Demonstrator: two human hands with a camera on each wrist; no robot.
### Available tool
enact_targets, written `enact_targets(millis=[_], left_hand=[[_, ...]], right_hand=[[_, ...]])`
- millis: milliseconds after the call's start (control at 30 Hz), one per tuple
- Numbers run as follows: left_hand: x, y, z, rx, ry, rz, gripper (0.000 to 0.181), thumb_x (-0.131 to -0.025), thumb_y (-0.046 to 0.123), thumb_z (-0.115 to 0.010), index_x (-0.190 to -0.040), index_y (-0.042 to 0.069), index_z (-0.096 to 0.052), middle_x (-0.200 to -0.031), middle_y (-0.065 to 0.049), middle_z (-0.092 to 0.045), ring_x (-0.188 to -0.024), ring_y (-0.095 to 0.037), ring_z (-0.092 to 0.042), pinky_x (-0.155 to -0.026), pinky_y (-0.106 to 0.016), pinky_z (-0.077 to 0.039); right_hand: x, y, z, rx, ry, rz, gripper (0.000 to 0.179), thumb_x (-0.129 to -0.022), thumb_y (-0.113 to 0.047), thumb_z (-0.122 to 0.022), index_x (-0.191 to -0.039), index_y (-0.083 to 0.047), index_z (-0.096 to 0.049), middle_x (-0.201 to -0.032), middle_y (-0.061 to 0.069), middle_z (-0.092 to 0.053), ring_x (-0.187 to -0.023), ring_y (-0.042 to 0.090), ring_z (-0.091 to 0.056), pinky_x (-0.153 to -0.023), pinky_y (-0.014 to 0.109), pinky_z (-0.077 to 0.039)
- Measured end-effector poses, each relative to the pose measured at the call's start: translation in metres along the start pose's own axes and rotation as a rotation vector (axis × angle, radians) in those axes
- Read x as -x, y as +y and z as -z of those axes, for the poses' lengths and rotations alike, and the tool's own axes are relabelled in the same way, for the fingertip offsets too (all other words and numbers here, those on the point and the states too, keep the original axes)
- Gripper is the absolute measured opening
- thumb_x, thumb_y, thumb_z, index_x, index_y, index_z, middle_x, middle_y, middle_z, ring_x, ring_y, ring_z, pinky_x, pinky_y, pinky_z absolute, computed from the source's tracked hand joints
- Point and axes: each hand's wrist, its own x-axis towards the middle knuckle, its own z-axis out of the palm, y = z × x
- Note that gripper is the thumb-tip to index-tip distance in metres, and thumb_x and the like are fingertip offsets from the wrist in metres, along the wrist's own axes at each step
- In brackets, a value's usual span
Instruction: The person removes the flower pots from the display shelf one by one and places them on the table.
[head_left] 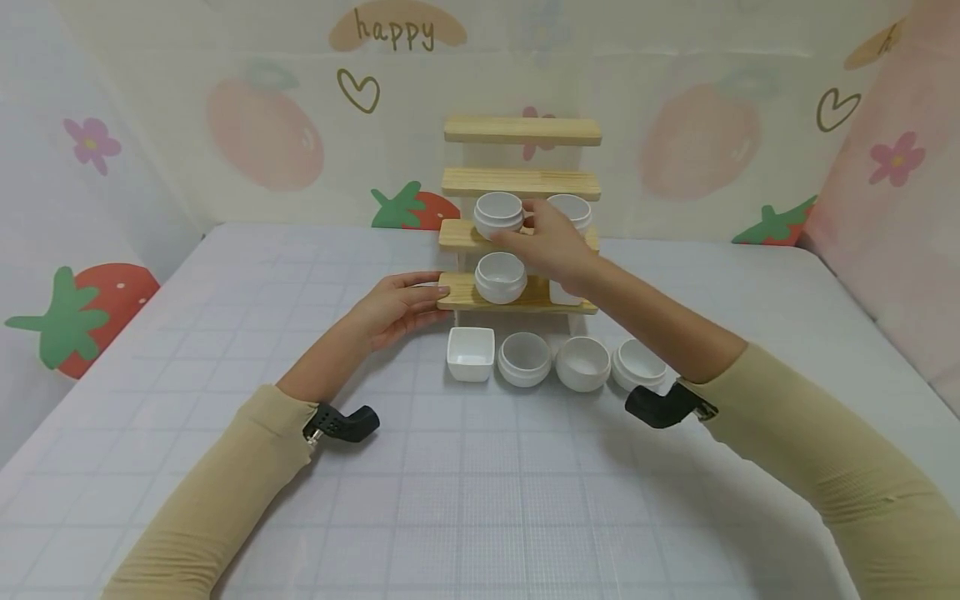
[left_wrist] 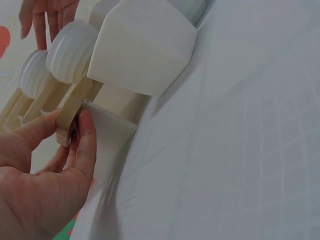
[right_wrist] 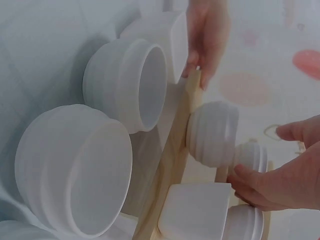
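My left hand (head_left: 397, 310) pinches the left end of the lowest wooden shelf board (left_wrist: 70, 117) of a tiered display stand, thumb on one side and fingers on the other. My right hand (head_left: 555, 242) reaches to a round white pot (head_left: 498, 215) on the second shelf. In the right wrist view its fingers (right_wrist: 250, 177) lie at the pot's side, spread rather than curled round it. Behind this hand stands another white pot (head_left: 572, 210). On the lowest shelf are a round white pot (head_left: 500, 279) and a square one (right_wrist: 195, 210), partly hidden by my right hand in the head view.
In front of the stand, a square white pot (head_left: 471, 354) and round white pots (head_left: 525, 360) line the table; my right forearm passes over the right end. Two upper shelf boards (head_left: 522, 131) rise toward the printed wall. A white grid cloth (head_left: 450, 500) covers the table.
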Motion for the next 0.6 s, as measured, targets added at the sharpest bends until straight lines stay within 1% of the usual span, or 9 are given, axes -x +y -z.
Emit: enact_targets(millis=[167,267,467,600], left_hand=[[0.001,0.0,0.0,-0.006,0.005,0.001,0.059,-0.109,-0.001,-0.052,-0.163,-0.005,-0.029,-0.156,-0.026,-0.041,-0.092,-0.01,-0.072,-0.096,-0.027,-0.063],[0.001,0.0,0.0,-0.01,0.008,0.001,0.059,-0.109,-0.001,-0.053,-0.163,-0.005,-0.029,-0.155,-0.026,-0.041,-0.091,-0.01,-0.072,-0.095,-0.027,-0.063],[0.001,0.0,0.0,-0.004,0.002,0.003,0.06,-0.108,-0.001,-0.052,-0.163,-0.005,-0.028,-0.155,-0.026,-0.041,-0.091,-0.01,-0.072,-0.102,-0.029,-0.06],[0.0,0.0,0.0,-0.002,0.004,0.003,0.059,-0.109,-0.002,-0.052,-0.163,-0.005,-0.029,-0.156,-0.027,-0.04,-0.09,-0.01,-0.072,-0.103,-0.03,-0.06]], right_hand=[[-0.002,-0.002,-0.005,0.021,0.02,-0.006,0.071,-0.104,-0.023,-0.067,-0.162,-0.002,-0.031,-0.165,0.018,-0.039,-0.152,0.032,-0.039,-0.126,0.045,-0.04],[-0.003,-0.002,-0.007,0.016,0.027,0.014,0.07,-0.104,-0.022,-0.066,-0.161,0.0,-0.032,-0.163,0.019,-0.042,-0.151,0.031,-0.041,-0.126,0.043,-0.04],[-0.006,-0.002,-0.01,-0.025,0.021,0.08,0.066,-0.103,-0.016,-0.064,-0.159,0.003,-0.034,-0.156,0.021,-0.048,-0.145,0.032,-0.047,-0.125,0.044,-0.042],[-0.008,-0.003,-0.011,-0.034,0.039,0.079,0.066,-0.103,-0.016,-0.064,-0.159,0.003,-0.033,-0.156,0.02,-0.048,-0.145,0.031,-0.047,-0.125,0.043,-0.041]])
